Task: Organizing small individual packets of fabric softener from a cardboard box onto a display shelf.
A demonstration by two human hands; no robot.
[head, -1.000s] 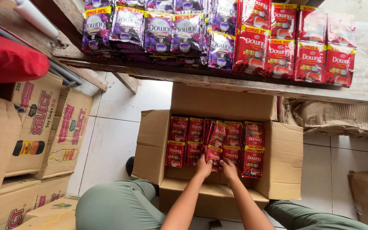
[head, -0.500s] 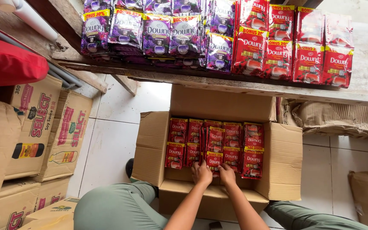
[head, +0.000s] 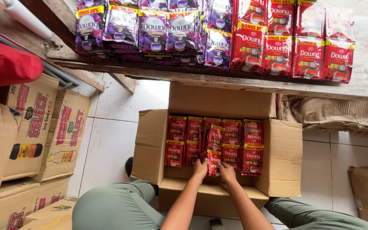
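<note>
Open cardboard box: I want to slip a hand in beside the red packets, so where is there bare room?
Bare strip of the cardboard box floor lies before the red sachets, left of the left hand. Right hand sits beside it. Sachets crowd elsewhere.

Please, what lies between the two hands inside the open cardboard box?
In the head view, a strip of red sachets stands between the left hand and the right hand. Both hands grip its lower end inside the cardboard box.
</note>
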